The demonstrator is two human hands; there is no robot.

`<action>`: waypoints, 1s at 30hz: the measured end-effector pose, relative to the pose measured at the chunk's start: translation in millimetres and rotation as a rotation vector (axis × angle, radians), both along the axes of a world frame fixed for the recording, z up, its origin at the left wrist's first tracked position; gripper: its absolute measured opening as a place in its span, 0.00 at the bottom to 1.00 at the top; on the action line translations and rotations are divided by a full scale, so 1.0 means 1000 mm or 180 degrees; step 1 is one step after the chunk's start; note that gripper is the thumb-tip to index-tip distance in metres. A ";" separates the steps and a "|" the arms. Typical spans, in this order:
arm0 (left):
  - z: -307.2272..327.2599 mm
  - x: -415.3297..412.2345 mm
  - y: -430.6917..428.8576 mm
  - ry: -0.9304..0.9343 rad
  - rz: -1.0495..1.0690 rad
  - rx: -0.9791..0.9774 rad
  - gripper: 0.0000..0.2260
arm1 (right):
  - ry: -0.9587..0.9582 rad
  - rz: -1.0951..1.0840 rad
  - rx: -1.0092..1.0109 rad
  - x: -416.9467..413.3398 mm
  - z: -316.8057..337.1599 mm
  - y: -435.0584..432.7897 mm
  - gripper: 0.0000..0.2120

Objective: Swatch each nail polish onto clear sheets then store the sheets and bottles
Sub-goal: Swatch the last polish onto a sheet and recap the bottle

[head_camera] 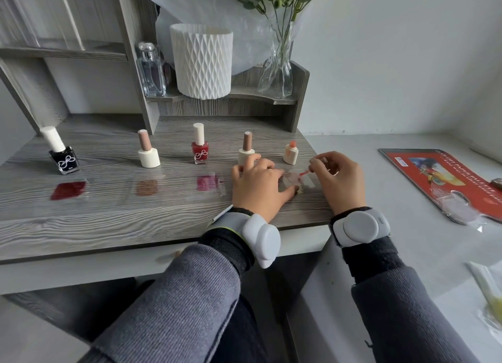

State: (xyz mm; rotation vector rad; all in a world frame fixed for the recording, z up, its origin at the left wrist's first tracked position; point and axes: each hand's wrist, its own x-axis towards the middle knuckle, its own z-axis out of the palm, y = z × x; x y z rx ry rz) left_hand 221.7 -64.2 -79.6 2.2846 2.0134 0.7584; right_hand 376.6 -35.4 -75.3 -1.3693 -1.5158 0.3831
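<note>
Pinching the brush between the thumb and curled fingertips of my right hand, I hold its orange tip down on the clear sheet. The sheet lies near the desk's right edge. My left hand lies flat with the fingers straight and spread, gripping nothing. Its forefinger presses the sheet's near-left corner.

I count five polish bottles in a row behind my hands. From the left they are the black bottle, first cream bottle, red bottle, second cream bottle and open bottle. Four are capped; the open one, just behind the sheet, shows an orange-smeared neck.

Three painted patches show: the dark red swatch, brown swatch and pink swatch, each before its own bottle. The edges of their sheets are almost impossible to see.

My left hand hides the second cream bottle's base and whatever lies before it. The brush's handle is lost inside my right fingers. On the right, a red pad runs off the frame, its lettering too blurred to read.
</note>
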 end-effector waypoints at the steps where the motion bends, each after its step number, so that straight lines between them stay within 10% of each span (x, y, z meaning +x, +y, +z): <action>1: 0.000 0.000 0.000 0.0009 0.0001 0.0000 0.21 | 0.0016 0.0020 0.0029 0.000 0.000 0.000 0.04; 30: 0.000 0.000 0.000 -0.0003 0.0003 0.0021 0.19 | -0.0287 0.0267 0.0057 -0.001 -0.001 0.000 0.02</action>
